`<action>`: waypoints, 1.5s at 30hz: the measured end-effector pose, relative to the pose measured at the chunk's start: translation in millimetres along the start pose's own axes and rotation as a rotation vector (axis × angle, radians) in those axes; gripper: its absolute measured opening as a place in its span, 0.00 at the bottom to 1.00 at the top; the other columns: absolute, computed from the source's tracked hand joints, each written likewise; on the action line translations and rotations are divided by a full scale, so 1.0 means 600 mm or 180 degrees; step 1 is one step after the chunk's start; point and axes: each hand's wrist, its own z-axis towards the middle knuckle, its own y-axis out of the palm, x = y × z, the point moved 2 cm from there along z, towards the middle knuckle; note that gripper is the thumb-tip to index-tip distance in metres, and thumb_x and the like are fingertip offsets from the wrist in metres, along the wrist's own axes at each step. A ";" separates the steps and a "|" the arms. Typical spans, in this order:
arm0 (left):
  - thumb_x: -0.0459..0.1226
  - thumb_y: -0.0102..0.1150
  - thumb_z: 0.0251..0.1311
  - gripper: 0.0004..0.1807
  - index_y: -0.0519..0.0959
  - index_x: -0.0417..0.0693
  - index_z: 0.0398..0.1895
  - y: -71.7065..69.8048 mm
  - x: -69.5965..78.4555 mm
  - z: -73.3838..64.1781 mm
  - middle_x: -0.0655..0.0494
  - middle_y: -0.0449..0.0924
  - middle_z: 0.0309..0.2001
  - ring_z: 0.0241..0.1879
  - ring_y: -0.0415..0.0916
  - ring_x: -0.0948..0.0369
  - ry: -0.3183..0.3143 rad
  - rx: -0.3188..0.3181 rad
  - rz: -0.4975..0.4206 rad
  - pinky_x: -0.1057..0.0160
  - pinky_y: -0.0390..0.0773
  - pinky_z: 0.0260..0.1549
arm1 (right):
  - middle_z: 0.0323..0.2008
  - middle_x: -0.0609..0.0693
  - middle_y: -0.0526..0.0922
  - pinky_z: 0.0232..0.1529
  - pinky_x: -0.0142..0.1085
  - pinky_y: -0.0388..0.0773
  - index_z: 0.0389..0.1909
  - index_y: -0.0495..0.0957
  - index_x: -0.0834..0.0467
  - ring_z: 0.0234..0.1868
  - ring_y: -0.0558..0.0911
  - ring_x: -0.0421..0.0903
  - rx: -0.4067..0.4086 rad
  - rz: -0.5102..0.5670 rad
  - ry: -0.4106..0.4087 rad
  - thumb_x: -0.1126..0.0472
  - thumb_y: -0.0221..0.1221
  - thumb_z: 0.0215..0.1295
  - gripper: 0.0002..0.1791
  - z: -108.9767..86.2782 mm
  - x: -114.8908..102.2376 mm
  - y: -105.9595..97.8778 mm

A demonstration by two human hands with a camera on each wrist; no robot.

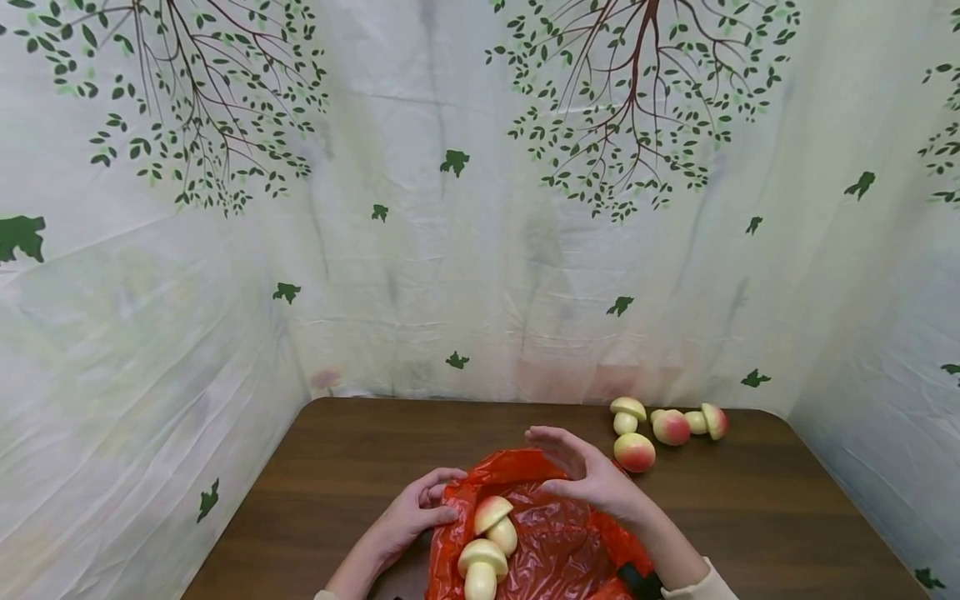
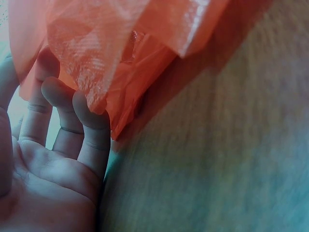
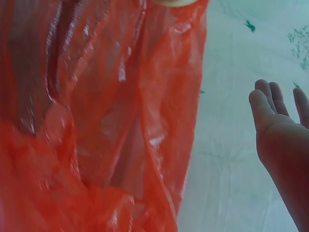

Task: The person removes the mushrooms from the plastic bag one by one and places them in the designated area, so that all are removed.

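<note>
Bag of red plastic, lower centre of frame, holds two mushrooms; we note left hand pinching the bag's rim, right hand wide above it.

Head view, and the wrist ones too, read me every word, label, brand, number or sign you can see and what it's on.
None: no readable text in any view.
Red bag: no lettering visible.
Mushroom-shaped pieces: no labels visible.
Backdrop: tree and leaf pattern, no words.
Black object at the bag's edge: too small to tell.
</note>
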 end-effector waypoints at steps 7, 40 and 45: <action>0.34 0.61 0.75 0.30 0.65 0.38 0.76 0.000 0.001 -0.002 0.55 0.86 0.55 0.49 0.87 0.62 0.0046 -0.0019 -0.0012 0.62 0.89 0.46 | 0.80 0.67 0.62 0.74 0.21 0.64 0.81 0.60 0.61 0.80 0.67 0.39 -0.0123 0.0013 0.0088 0.64 0.63 0.75 0.38 0.006 0.012 0.021; 0.36 0.62 0.75 0.28 0.68 0.43 0.74 0.000 0.003 -0.001 0.56 0.88 0.53 0.48 0.87 0.62 -0.0030 0.0046 0.0040 0.60 0.89 0.47 | 0.79 0.66 0.65 0.73 0.66 0.68 0.80 0.61 0.61 0.77 0.66 0.71 -0.0573 -0.0005 0.0408 0.66 0.64 0.73 0.38 0.021 0.069 0.073; 0.36 0.62 0.75 0.28 0.68 0.44 0.74 0.000 0.001 0.000 0.56 0.88 0.53 0.48 0.87 0.62 -0.0037 0.0040 0.0027 0.60 0.89 0.47 | 0.78 0.63 0.67 0.73 0.63 0.71 0.81 0.61 0.58 0.76 0.70 0.65 -0.0633 -0.0041 0.0531 0.63 0.65 0.72 0.39 0.020 0.074 0.077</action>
